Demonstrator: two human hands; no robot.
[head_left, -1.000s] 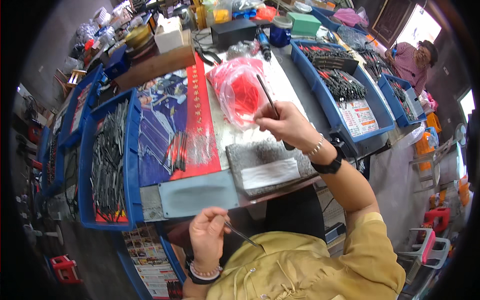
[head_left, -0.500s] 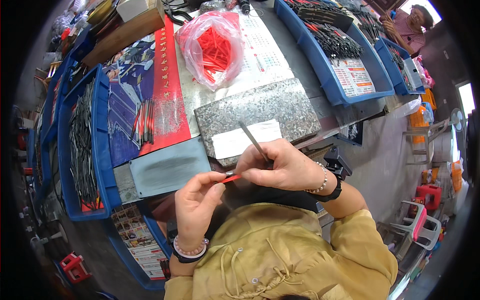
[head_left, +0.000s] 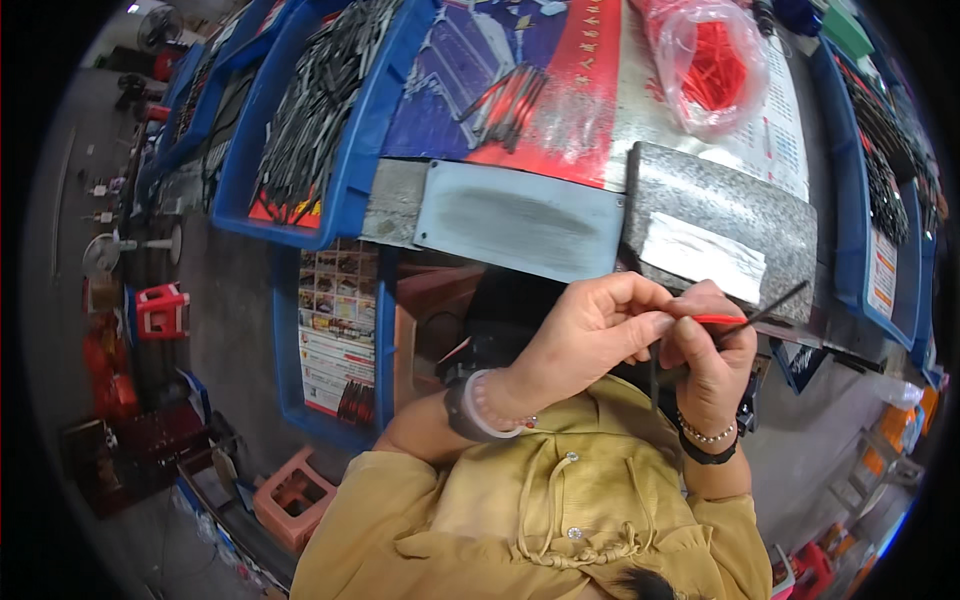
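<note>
My left hand and my right hand meet in front of my chest, over the near edge of the bench. Both are closed, fingertips pinching. Between them is a slender red strip; its left end reaches my left thumb and finger. A thin dark rod sticks out to the right from my right hand, crossing just beyond the strip. Fingers hide where the two pieces meet. Just behind my hands lies a white paper pad on a speckled stone slab.
Left of the slab is a grey-blue plate with a dark smudge. Beyond it lie several red-and-black slim pieces. A blue tray holds dark thin rods; a clear bag holds red strips. Another blue tray stands right.
The view has swung left, so the bench appears further right. My hands have drawn closer together, and the rod in my right hand now points right instead of away to the upper left.
</note>
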